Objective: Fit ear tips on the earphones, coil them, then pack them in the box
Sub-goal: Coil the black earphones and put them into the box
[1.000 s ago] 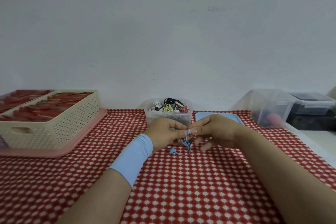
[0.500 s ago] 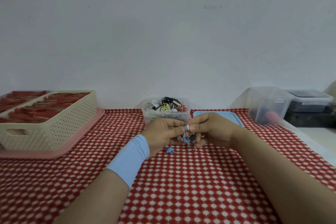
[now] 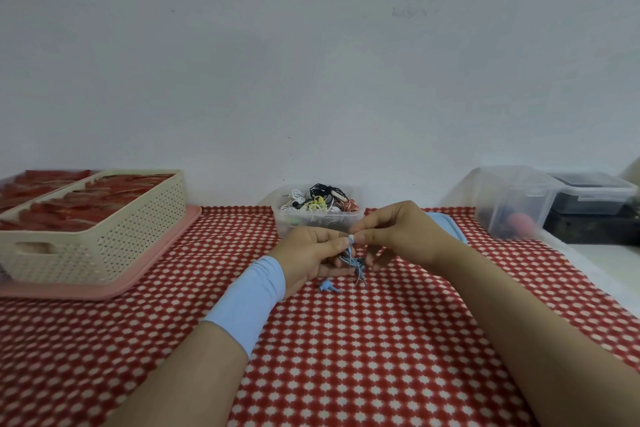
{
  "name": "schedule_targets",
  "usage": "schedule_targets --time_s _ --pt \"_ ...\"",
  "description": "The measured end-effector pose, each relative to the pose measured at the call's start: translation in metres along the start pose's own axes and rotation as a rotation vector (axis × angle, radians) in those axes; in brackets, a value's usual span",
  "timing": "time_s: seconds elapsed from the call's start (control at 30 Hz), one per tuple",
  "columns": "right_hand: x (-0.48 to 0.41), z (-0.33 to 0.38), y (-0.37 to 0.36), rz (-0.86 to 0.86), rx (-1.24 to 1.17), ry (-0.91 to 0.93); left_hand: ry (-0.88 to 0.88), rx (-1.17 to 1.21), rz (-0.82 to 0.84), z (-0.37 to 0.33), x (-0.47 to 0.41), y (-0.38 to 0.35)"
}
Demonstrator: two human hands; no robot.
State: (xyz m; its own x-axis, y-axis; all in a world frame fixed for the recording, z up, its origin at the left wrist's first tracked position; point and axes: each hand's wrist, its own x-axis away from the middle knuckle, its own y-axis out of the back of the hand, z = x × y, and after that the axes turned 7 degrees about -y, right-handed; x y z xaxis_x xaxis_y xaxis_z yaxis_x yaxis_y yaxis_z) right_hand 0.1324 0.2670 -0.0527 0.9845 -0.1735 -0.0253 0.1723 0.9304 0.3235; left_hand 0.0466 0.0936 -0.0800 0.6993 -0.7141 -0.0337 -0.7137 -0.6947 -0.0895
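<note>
Both hands meet above the red checked cloth at the table's middle. My left hand (image 3: 311,253), with a pale blue band on the wrist, holds blue earphones (image 3: 354,262) whose thin cable hangs in loops below the fingers. My right hand (image 3: 398,234) pinches a small white ear tip (image 3: 351,238) against the earbud at my left fingertips. A loose blue piece of the earphones (image 3: 327,286) lies on the cloth just under my left hand.
A clear tub of tangled earphones (image 3: 318,210) stands behind the hands, with a blue lid (image 3: 446,222) beside it. A cream basket of red packets (image 3: 93,218) sits on a pink tray (image 3: 114,282) at left. Clear containers (image 3: 512,201) stand at right by the table edge.
Both hands rose a little off the cloth and stayed together at the earbud. The cable loops now hang lower from my left hand.
</note>
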Motion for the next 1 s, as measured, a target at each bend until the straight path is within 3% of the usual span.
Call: schedule_targets --time_s 0.43,0.7,1.0 --pt "-0.0008 0.0062 0.0052 0.047 0.264 0.023 0.134 -0.016 0.031 -0.0002 -0.0026 0.0025" --pt "0.0006 0.0039 0.0047 0.069 0.145 0.020 0.135 0.067 0.057 0.0006 -0.0018 0.0034" --pt "0.0008 -0.0022 0.0041 0.085 0.015 -0.068 0.047 0.008 0.044 0.0020 0.0000 0.0029"
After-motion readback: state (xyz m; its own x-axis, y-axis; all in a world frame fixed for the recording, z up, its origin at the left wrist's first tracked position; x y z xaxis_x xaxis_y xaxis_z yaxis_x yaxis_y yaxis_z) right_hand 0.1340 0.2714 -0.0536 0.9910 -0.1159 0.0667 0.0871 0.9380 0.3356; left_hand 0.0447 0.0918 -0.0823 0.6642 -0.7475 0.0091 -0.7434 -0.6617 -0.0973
